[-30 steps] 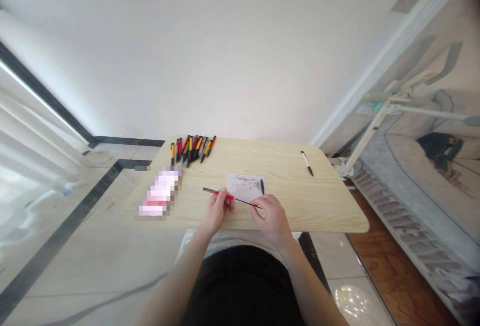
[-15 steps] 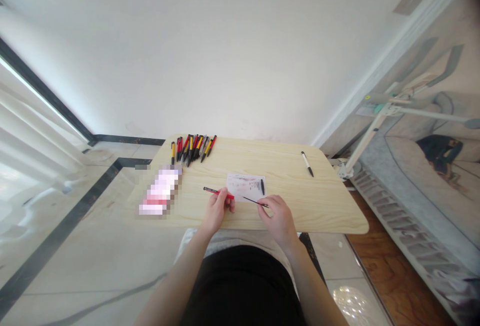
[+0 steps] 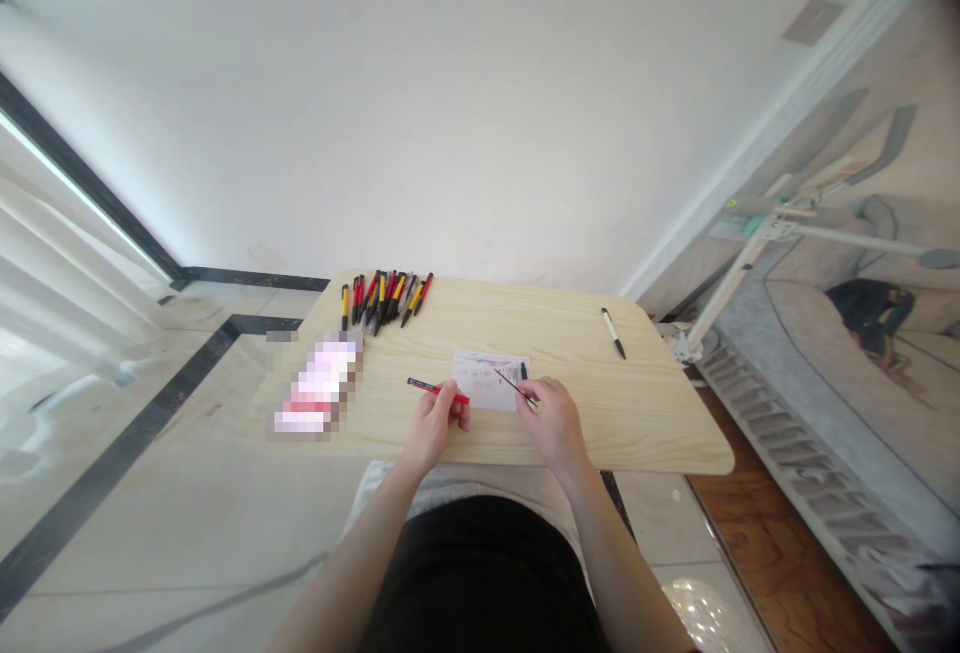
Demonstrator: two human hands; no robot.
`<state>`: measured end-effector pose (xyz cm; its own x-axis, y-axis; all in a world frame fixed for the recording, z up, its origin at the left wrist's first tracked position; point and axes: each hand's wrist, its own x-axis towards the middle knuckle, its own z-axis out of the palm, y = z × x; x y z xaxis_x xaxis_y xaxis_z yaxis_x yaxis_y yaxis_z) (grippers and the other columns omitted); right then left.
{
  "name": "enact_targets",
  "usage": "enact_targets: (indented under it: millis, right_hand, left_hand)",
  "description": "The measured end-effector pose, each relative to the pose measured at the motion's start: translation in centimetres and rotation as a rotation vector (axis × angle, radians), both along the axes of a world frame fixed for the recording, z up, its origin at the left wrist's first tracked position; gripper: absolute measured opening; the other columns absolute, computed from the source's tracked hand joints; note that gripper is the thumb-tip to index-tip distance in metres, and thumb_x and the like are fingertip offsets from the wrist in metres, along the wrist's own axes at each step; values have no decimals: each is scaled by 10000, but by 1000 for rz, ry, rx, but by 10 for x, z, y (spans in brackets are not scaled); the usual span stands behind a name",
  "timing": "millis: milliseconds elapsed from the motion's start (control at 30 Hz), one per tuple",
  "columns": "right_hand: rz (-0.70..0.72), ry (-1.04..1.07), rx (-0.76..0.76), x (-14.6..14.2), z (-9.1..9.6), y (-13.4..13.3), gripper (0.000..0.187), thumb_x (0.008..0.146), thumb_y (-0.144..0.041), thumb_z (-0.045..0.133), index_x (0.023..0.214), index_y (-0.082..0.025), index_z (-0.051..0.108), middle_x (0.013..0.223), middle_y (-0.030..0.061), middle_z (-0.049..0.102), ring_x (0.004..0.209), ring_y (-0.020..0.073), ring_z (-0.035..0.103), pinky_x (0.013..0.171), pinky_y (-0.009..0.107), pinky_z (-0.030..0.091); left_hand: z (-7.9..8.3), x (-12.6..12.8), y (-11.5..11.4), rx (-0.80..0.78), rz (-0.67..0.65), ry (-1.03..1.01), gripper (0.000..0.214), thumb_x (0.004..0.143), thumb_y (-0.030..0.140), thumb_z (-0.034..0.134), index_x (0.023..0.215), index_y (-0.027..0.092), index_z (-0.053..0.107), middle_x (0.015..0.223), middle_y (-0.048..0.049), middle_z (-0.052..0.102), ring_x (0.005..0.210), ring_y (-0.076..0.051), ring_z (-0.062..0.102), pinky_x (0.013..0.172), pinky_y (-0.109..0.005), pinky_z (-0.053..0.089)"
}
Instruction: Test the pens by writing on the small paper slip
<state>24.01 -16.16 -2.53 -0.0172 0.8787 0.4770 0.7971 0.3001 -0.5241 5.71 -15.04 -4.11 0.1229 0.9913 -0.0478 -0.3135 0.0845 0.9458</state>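
My left hand (image 3: pixel 433 425) is closed around a red pen barrel (image 3: pixel 424 385) with a black end, held roughly level at the paper's left edge. Between the fingertips of my right hand (image 3: pixel 553 421) is a thin dark pen refill (image 3: pixel 510 380), its far tip pointing up and left over the paper. Whether that tip touches the sheet, I cannot tell. The small white paper (image 3: pixel 487 395) carries dark scribbles along its upper part. A short black pen part (image 3: pixel 524 371) lies at its right side, close to my right fingers.
Several red, yellow and grey pens (image 3: pixel 386 298) lie bunched at the back left of the wooden table (image 3: pixel 645 413). A white and black pen (image 3: pixel 613 333) rests at the back right. A pixelated phone-like object (image 3: pixel 319 388) is at the left edge.
The refill in my right hand has swung so that its tip is higher, over the scribbled part of the paper. My left hand and the red barrel have barely moved.
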Motion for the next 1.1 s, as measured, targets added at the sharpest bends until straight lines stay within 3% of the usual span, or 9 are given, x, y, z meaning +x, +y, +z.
enact_targets:
  millis: [600, 1100]
  right_hand:
    - [-44, -38, -72, -4, -10, 15, 163, 720, -128, 500, 812, -186, 622, 746, 42, 605, 731, 177, 526, 677, 288, 418]
    - [-165, -129, -175, -13, -3, 21, 170, 718, -140, 497, 841, -191, 603, 787, 38, 599, 762, 161, 507, 681, 241, 372]
  left_hand:
    - [-3, 0, 2, -6, -19, -50, 373, 814, 430, 425, 548, 170, 445, 486, 13, 483, 444, -107, 467, 460, -246, 364]
    - [-1, 0, 2, -10, -12, -24, 375, 805, 445, 431, 547, 173, 435, 472, 19, 476, 435, -103, 459, 463, -245, 364]
